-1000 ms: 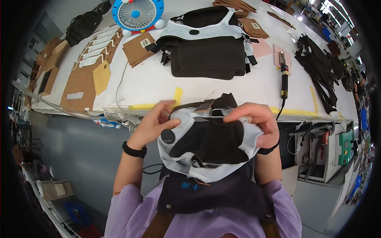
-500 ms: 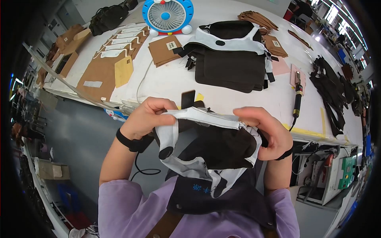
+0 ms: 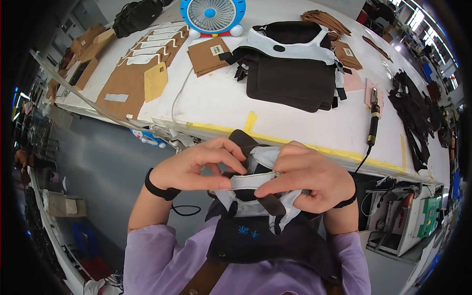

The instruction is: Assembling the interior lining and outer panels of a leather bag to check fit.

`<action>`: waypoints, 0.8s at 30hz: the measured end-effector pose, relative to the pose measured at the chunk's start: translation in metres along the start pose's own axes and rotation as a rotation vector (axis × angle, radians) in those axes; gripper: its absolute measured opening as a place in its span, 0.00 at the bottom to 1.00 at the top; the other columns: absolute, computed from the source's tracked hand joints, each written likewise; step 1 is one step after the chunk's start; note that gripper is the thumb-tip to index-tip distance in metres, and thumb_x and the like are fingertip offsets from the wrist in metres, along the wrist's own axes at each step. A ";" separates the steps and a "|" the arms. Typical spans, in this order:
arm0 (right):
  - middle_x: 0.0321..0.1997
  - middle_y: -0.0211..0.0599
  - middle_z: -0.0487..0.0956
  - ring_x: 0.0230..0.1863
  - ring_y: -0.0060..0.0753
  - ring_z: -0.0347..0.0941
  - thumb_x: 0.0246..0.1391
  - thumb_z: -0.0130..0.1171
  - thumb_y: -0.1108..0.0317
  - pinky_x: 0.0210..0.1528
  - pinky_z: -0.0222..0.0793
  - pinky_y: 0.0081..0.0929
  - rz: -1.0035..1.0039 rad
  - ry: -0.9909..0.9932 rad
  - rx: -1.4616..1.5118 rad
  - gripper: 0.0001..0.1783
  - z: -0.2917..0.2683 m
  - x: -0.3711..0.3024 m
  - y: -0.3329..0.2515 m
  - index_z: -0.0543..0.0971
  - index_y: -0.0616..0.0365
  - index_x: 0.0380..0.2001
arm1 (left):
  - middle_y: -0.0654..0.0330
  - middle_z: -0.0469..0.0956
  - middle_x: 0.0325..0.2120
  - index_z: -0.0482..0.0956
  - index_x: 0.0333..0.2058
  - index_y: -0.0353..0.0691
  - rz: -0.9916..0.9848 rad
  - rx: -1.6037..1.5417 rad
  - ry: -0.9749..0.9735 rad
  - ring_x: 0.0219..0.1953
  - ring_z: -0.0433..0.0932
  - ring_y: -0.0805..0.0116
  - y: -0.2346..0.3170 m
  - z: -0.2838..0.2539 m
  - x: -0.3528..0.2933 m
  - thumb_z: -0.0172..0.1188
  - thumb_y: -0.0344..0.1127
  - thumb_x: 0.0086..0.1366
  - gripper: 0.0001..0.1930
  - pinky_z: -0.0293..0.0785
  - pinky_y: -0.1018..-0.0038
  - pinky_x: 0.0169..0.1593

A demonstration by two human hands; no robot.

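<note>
In front of my body, just short of the table's near edge, I hold a sewn fabric piece [image 3: 253,181] in both hands. It is white and dark brown, bunched up, with a stitched white band across the middle and dark straps hanging from it. My left hand [image 3: 202,164] pinches the band's left end between thumb and fingers. At the other end my right hand [image 3: 309,176] grips the piece, its thumb and index finger along the band. The folds hide much of the dark cloth.
A stack of dark bag pieces with white trim [image 3: 292,81] lies on the white table [image 3: 211,108]. Around it are a blue fan [image 3: 212,14], brown pieces [image 3: 206,56], a corded black hand tool [image 3: 373,120] and dark scraps [image 3: 410,113]. Yellow tape [image 3: 314,146] runs along the near edge.
The fabric piece was spread wide between my hands and is now bunched together. My hands have come closer to each other, and my grip has shifted to the white band.
</note>
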State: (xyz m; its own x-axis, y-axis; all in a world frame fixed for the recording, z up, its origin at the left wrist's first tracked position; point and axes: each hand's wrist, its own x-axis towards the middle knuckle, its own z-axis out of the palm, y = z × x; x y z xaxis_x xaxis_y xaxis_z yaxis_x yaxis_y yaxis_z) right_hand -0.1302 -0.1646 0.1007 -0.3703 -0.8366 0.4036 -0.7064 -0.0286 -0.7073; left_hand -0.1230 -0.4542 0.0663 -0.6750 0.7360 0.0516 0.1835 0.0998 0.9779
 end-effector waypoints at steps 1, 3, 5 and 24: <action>0.26 0.32 0.67 0.30 0.40 0.62 0.25 0.49 0.78 0.39 0.59 0.32 0.004 0.000 0.005 0.33 0.000 -0.002 0.000 0.81 0.52 0.44 | 0.59 0.69 0.53 0.78 0.49 0.40 -0.015 -0.018 -0.014 0.48 0.73 0.70 -0.008 -0.001 -0.001 0.61 0.28 0.61 0.16 0.74 0.78 0.44; 0.26 0.32 0.67 0.30 0.40 0.62 0.25 0.50 0.78 0.39 0.59 0.32 -0.030 -0.023 0.013 0.34 -0.002 -0.006 0.000 0.81 0.51 0.44 | 0.60 0.73 0.47 0.79 0.44 0.40 -0.032 -0.125 0.079 0.44 0.74 0.72 -0.014 0.004 -0.002 0.61 0.28 0.61 0.12 0.73 0.78 0.42; 0.28 0.32 0.68 0.30 0.40 0.63 0.27 0.51 0.77 0.39 0.59 0.32 -0.020 -0.023 -0.009 0.33 0.000 -0.011 0.000 0.82 0.50 0.45 | 0.63 0.77 0.38 0.79 0.41 0.38 -0.203 0.050 0.155 0.38 0.74 0.75 -0.008 0.009 -0.004 0.60 0.27 0.62 0.09 0.72 0.79 0.40; 0.49 0.46 0.77 0.48 0.38 0.76 0.56 0.59 0.72 0.52 0.70 0.32 0.046 1.013 0.501 0.24 -0.008 -0.007 -0.005 0.68 0.61 0.56 | 0.46 0.69 0.57 0.57 0.63 0.35 0.273 -1.274 0.717 0.57 0.72 0.55 -0.046 0.022 0.010 0.40 0.61 0.70 0.36 0.72 0.66 0.54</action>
State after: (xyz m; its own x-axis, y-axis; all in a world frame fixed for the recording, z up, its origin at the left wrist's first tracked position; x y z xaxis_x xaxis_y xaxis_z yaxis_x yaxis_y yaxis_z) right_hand -0.1289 -0.1543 0.1062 -0.8687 -0.0206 0.4949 -0.4427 -0.4156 -0.7945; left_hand -0.1224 -0.4361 0.0178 -0.9926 0.1186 -0.0262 -0.1186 -0.9010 0.4173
